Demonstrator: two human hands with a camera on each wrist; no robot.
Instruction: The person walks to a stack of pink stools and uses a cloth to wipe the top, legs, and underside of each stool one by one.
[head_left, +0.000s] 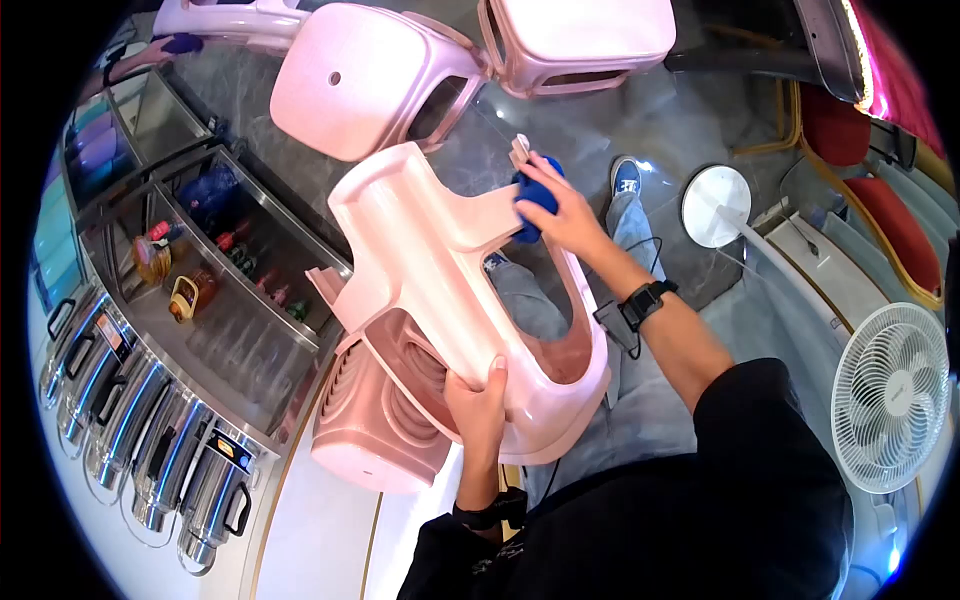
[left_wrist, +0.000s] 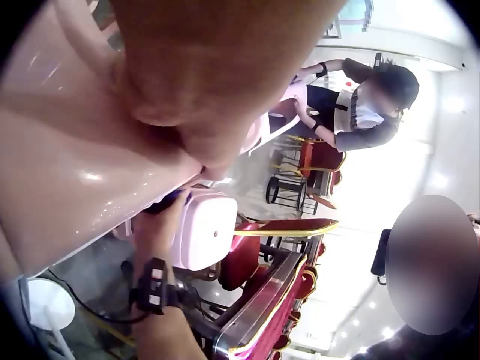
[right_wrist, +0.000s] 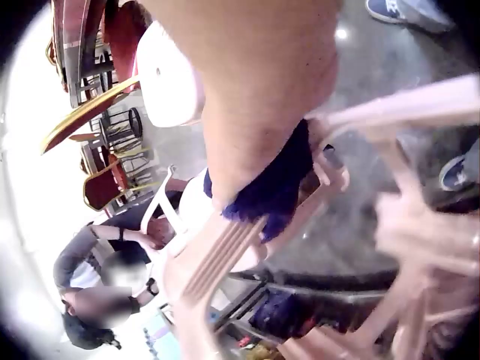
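Note:
A pink plastic stool [head_left: 420, 250] lies tipped over in front of me, its legs pointing away from my body. My left hand [head_left: 478, 400] grips the stool's edge, thumb on the outer face and the other fingers hidden behind it. In my right hand [head_left: 570, 215] is a dark blue cloth [head_left: 535, 200], wrapped against one stool leg near its end. The right wrist view shows the same cloth [right_wrist: 274, 187] bunched under the fingers, against the ribbed side of the leg [right_wrist: 225, 251]. Part of another pink stool [head_left: 385, 455] shows below the tipped one.
More pink stools [head_left: 345, 70] stand on the floor ahead. At left is a metal counter [head_left: 230, 330] with containers, beside several steel dispensers [head_left: 215, 490]. A white fan [head_left: 893, 395] and red chairs [head_left: 895, 235] are at right. Another person [left_wrist: 352, 112] handles a pink stool farther off.

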